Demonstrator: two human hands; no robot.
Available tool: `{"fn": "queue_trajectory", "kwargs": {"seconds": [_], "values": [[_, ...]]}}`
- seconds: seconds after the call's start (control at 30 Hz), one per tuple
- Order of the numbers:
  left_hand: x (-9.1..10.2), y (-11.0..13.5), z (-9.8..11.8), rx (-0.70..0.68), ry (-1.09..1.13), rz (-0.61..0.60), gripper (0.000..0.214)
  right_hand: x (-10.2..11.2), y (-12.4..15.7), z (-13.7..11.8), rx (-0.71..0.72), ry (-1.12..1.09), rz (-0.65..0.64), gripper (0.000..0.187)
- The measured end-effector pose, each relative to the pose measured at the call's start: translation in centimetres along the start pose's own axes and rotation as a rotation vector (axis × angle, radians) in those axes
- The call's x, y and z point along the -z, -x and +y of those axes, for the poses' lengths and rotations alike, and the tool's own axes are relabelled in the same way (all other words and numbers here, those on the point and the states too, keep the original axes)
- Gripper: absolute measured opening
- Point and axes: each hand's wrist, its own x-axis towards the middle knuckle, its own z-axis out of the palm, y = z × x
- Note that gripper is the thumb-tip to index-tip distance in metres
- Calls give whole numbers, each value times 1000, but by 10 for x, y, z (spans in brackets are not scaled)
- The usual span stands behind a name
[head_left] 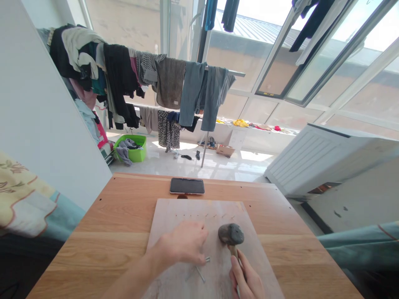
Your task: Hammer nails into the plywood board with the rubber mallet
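Note:
My right hand (246, 276) is wrapped round the handle of a mallet (231, 234) with a dark, thick head, raised over the right side of a pale board (168, 207). My left hand (183, 245) hovers over the board's middle, thumb and fingers apart, with nothing visible between them. Just by its thumb lie a few loose nails (200, 274), partly hidden by the hand. Along the board's far part runs a row of several small nails (215, 216), some of them leaning.
The board lies on a wooden table (109, 224). Beyond it, near the far edge, rests a phone (187, 186). Further off are a drying rack with clothes (171, 81), a green basket (137, 154) and a white cabinet-like unit (305, 158). Curtains hang at both sides.

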Motion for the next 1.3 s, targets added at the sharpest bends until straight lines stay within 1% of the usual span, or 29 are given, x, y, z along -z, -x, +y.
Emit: {"fn": "queue_trajectory", "kwargs": {"seconds": [0.07, 0.13, 0.2, 0.27, 0.4, 0.5, 0.57, 0.6, 0.7, 0.8, 0.9, 1.03, 1.2, 1.3], "values": [[-6, 3, 14, -33, -84, -50, 19, 0, 0, 0, -21, -21, -33, 82], [-14, 2, 23, -68, -129, -48, 17, 1, 0, -1, -30, -28, -44, 82], [-20, 0, 26, -92, -146, -39, 15, 2, 0, -2, -19, -32, -42, 81], [-20, 1, 25, -107, -156, -25, 12, 3, 0, -3, -2, -38, -34, 80], [-10, 2, 11, -100, -115, 42, 5, 4, 1, -7, 30, -36, -19, 75], [2, 0, -9, -29, -63, 174, 12, 4, 1, -9, 24, -45, -29, 77], [8, -3, -23, 34, -60, 270, 14, 3, 1, -8, 8, -60, -39, 80], [9, -4, -29, 61, -64, 298, 15, 2, 1, -7, -1, -67, -43, 81], [11, -6, -41, 95, -63, 309, 16, 1, 0, -4, -16, -75, -38, 87], [9, -8, -44, 82, -20, 297, 17, 1, -1, -2, -8, -61, -32, 88], [5, -11, -43, 76, 0, 296, 18, 2, -1, -2, 1, -36, -36, 84], [-6, -17, -43, 66, 62, 360, 19, 4, -1, -2, 4, 2, -37, 82], [-21, -23, -54, -11, 328, 496, 22, 4, -1, -3, 8, -13, -40, 83], [-27, -24, -61, -17, 505, 542, 26, 4, -2, -3, 6, -34, -38, 83]]}}
